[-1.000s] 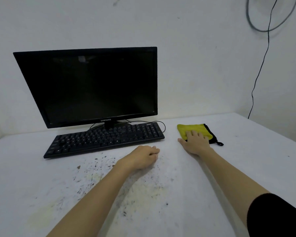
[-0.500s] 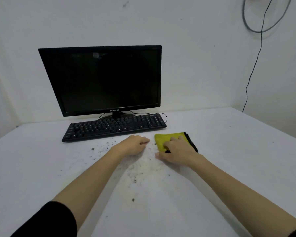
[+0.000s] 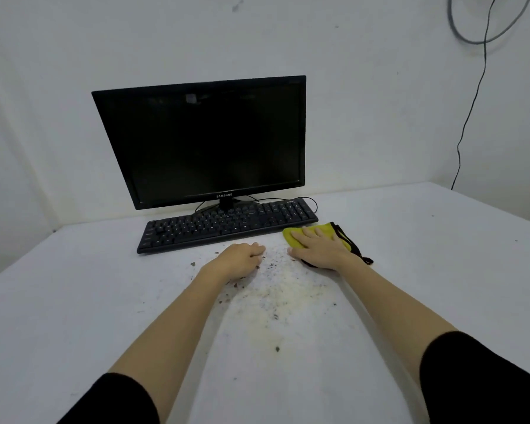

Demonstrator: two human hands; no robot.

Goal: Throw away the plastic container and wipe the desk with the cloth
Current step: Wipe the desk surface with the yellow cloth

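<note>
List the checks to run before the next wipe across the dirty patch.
1. Grip: right hand lies flat on the yellow cloth with black trim - ok.
2. Cloth lies on the white desk - ok.
3. Stroke path: left hand, fingers curled, rests on the desk at the edge of the dirt - not ok.
4. Dirt: dark crumbs and a yellowish stain lie between the forearms - not ok.
5. Clearance from the black keyboard: the cloth sits near its front right corner; touching or apart - cannot tell.
6. Disposal: no plastic container in view - cannot tell.
</note>
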